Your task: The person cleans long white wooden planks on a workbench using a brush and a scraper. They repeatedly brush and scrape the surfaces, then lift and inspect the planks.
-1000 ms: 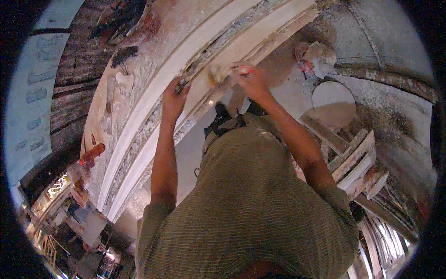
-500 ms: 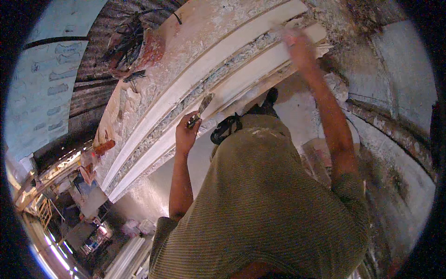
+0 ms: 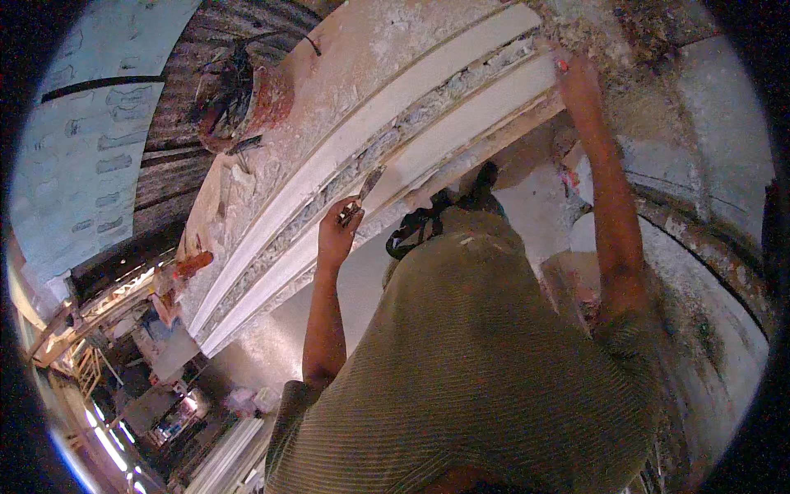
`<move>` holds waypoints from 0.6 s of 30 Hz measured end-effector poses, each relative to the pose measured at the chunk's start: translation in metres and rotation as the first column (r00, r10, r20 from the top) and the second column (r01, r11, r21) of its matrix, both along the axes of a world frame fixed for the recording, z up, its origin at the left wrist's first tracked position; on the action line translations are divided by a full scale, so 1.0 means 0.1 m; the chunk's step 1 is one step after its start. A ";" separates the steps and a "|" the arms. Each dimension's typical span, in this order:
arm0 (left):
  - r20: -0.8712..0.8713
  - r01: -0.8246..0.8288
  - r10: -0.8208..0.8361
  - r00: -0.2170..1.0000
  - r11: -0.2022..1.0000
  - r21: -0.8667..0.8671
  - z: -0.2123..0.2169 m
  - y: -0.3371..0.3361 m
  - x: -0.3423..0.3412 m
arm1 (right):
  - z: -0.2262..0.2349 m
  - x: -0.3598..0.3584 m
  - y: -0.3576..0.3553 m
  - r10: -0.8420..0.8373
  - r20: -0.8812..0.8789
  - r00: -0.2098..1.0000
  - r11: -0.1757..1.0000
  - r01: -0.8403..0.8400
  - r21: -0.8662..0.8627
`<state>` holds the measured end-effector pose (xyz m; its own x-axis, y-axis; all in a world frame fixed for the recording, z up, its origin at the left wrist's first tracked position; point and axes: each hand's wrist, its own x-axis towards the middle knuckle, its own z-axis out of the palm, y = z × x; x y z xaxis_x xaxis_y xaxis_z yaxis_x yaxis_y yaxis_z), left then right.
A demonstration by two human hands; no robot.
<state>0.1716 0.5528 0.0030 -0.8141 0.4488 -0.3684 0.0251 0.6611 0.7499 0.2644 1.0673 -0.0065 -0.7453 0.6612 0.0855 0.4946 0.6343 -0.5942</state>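
Two long white moulded strips, an upper strip and a lower strip, run side by side across the bench, appearing curved in this wide view. Crumbly grey-white debris fills the gap between them. My left hand is closed around the handle of a putty knife, whose blade points up and right over the lower strip's near edge. At the strips' far right end is my right hand, its fingers curled. Something small and red shows at its fingers; I cannot make out what it is.
On the bench's far left side sits a reddish bowl with dark cords in it. An orange-brown block lies near the bench's left end. A light blue panel stands beyond. Rough grey surfaces rise on the right.
My right hand has moved right, to the end of the lower strip, and is less blurred. The left hand still grips the putty knife, with only a slight shift. The whole view has moved a little.
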 end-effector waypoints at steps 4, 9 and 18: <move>-0.083 0.014 -0.012 0.996 1.000 0.022 -0.05 0.07 -0.11 | -0.15 0.18 -1.21 0.388 -0.363 0.847 0.839 -0.488 -0.242; -0.091 0.068 -0.060 0.994 0.993 0.093 0.06 0.04 -0.16 | -0.24 0.26 -2.38 0.721 -0.178 0.670 0.582 -0.724 -0.369; 0.151 -0.009 -0.026 0.988 0.974 0.227 -0.15 -0.18 -0.03 | 0.10 0.72 -0.08 -0.193 0.254 0.948 0.967 0.139 0.216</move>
